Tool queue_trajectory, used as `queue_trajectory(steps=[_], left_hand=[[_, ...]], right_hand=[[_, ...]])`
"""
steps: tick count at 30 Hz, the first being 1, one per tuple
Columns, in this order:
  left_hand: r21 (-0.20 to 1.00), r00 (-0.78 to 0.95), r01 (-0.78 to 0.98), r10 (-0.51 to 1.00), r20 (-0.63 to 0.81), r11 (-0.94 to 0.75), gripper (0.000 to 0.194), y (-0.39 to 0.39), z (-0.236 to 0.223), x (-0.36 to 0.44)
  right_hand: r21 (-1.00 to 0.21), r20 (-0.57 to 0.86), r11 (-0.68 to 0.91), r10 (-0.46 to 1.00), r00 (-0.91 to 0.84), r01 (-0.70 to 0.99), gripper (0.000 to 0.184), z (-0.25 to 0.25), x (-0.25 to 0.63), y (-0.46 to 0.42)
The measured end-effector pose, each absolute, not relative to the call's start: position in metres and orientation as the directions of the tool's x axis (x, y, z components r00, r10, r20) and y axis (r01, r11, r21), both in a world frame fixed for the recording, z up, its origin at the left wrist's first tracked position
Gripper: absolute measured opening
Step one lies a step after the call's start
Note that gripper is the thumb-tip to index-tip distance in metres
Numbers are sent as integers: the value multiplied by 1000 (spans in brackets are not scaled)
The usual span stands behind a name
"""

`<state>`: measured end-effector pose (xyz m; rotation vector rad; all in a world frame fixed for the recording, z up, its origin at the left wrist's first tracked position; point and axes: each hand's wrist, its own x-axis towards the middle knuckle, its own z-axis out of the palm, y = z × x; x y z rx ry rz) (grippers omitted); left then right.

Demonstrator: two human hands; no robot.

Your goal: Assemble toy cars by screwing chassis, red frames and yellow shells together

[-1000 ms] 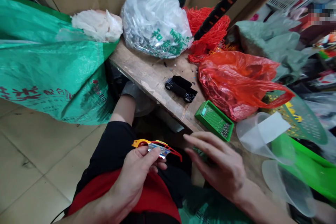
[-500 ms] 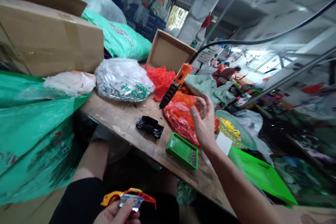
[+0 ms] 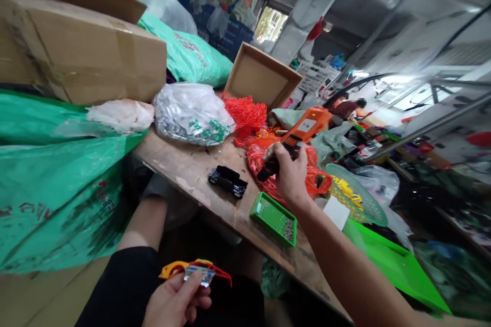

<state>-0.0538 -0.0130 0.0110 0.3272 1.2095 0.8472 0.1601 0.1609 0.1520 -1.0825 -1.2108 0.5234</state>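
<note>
As I watch from afar, a green woven sack (image 3: 49, 204) slumps at far left under a taped cardboard box (image 3: 76, 46). Below, over dark shorts (image 3: 118, 286), the L hand (image 3: 174, 302) holds a red-and-yellow plastic toy car shell (image 3: 195, 268), fingers (image 3: 194, 288) curled closed around its silvery underside. That hold looks sound: steady, shell upright, rim free of the palm. Further right, a clear printed bag of small parts (image 3: 192, 115) sits on the bare wooden surface (image 3: 184, 176), w/ a black toy car chassis (image 3: 227, 181) lying nearby, touched by neither hand. Red plastic mesh (image 3: 245, 112) is piled behind it. The R hand (image 3: 287, 173) is raised above the surface, fingers (image 3: 286, 161) wrapped fully round the black grip of an orange-and-black power tool (image 3: 307, 125), prob. an electric screwdriver, its nose angled left toward the chassis but well apart. A firm, high grip like this should keep the nose steady. Just below sits a green perforated tray (image 3: 273, 219) w/ tiny screws (image 3: 288, 230) at one end, in easy reach. Right of that: a red plastic bag (image 3: 316, 181), a round green-and-yellow colander (image 3: 358, 194) and a bright green plastic lid (image 3: 395, 265).
</note>
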Motion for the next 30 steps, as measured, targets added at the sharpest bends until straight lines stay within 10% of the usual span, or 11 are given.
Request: queue_trajectory(steps=[30], left_hand=[[615,200,-350,697,-688,707,19,8,43,-15]], right_hand=[[-970,214,229,963,163,-78,26,131,87,39]])
